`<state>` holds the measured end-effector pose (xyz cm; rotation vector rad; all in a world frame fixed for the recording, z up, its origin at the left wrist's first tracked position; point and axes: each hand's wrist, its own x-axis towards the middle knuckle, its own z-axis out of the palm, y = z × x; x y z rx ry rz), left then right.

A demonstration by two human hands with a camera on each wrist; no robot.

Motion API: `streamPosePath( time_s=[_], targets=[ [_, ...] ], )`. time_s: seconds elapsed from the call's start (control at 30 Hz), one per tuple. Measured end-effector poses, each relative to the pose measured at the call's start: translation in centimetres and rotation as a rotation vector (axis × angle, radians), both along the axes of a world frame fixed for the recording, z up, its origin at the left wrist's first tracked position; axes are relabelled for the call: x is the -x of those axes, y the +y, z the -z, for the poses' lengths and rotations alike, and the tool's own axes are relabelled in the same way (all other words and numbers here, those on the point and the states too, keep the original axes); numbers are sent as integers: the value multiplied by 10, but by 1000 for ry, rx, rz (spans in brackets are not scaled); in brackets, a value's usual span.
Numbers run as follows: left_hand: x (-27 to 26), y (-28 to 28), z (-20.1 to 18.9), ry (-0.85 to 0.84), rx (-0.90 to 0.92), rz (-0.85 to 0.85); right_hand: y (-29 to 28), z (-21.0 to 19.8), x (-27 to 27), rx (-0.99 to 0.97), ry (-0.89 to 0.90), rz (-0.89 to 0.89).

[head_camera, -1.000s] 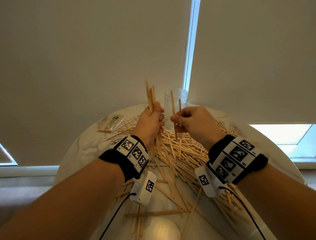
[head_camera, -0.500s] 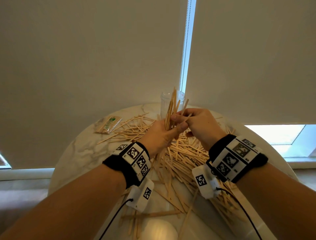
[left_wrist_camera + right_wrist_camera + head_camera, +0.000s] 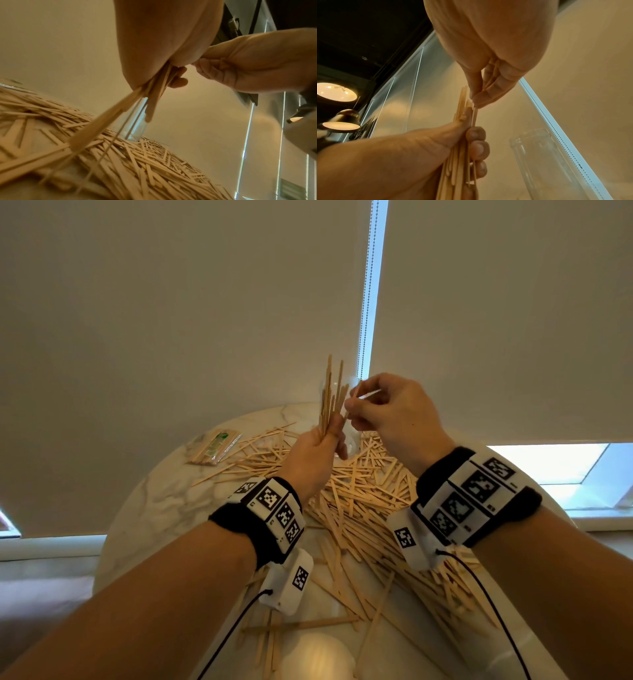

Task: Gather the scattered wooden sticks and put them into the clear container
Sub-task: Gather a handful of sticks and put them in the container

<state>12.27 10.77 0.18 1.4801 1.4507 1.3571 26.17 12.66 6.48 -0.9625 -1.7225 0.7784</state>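
Observation:
My left hand (image 3: pixel 320 451) grips an upright bundle of wooden sticks (image 3: pixel 330 395) above the table; the same bundle (image 3: pixel 462 142) shows in the right wrist view, and the sticks' lower ends (image 3: pixel 150 94) hang below my palm. My right hand (image 3: pixel 383 409) pinches the top of a stick (image 3: pixel 475 115) at the bundle's right side. The clear container (image 3: pixel 351 440) stands upright just behind both hands, mostly hidden by them; its open mouth (image 3: pixel 530 136) shows in the right wrist view. A heap of loose sticks (image 3: pixel 359 501) covers the round marble table (image 3: pixel 154 501).
A small plastic packet of sticks (image 3: pixel 214 446) lies at the table's left rear. Closed roller blinds (image 3: pixel 171 320) hang right behind the table, with a bead chain (image 3: pixel 365 302) in the gap. Wrist-camera cables (image 3: pixel 493 611) trail over the sticks near me.
Both hands rose and came together. The left hand swung its bundle right, in front of the container. The right hand carried its sticks up to the bundle and now pinches one at its top.

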Motion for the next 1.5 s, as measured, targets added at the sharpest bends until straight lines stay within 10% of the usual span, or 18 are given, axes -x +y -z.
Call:
streamPosePath(
  time_s=[0.17, 0.4, 1.03, 1.2, 1.4, 1.5],
  targets=[
    [-2, -1, -6, -212, -72, 72, -5, -2, 7, -8, -60, -25],
    [8, 7, -33, -662, -132, 41, -22, 55, 19, 91, -664, -230],
    [4, 4, -23, -699, -95, 79, -28, 54, 24, 262, -414, -259],
    [11, -3, -24, -403, -55, 118, -24, 27, 2, 222, -679, -243],
    [27, -14, -15, 303, 90, 162, -6, -45, -25, -102, -65, 187],
    [17, -19, -17, 490, 64, 204, 1, -47, -19, -84, -403, 153]
  ],
)
